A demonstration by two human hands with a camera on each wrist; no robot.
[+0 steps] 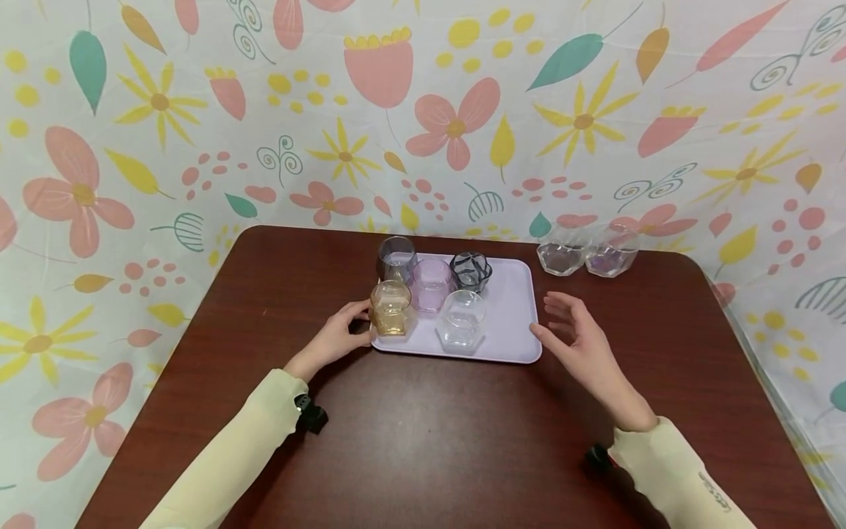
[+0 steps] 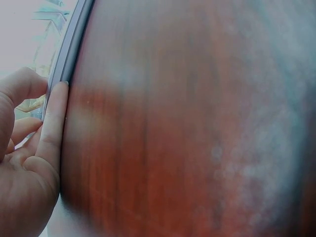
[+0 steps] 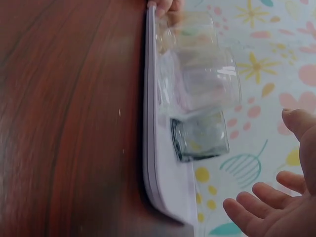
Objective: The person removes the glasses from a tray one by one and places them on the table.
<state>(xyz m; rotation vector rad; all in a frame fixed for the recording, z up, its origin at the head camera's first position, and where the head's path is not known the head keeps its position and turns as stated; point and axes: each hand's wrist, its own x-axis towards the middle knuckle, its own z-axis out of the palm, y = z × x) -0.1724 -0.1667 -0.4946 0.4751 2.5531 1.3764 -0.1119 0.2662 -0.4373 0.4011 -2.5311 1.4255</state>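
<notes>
A pale lilac tray (image 1: 514,308) lies on the table, carrying several glasses: a smoky grey one (image 1: 396,253), a pink one (image 1: 432,285), a short black-patterned one (image 1: 471,272), an amber one (image 1: 391,312) and a clear one (image 1: 461,327). At the tray's left edge, beside the amber glass, my left hand (image 1: 340,330) pinches the rim; the left wrist view shows its fingers against the tray rim (image 2: 74,42). My right hand (image 1: 581,349) is just off the tray's right edge, fingers spread and holding nothing. In the right wrist view, that hand (image 3: 281,202) is apart from the tray.
Two clear faceted glasses (image 1: 611,257) stand at the back right of the brown wooden table (image 1: 423,433), beyond the tray. A flower-printed cloth (image 1: 456,132) hangs behind the table. Dark wrist cameras (image 1: 311,415) sit at both cuffs.
</notes>
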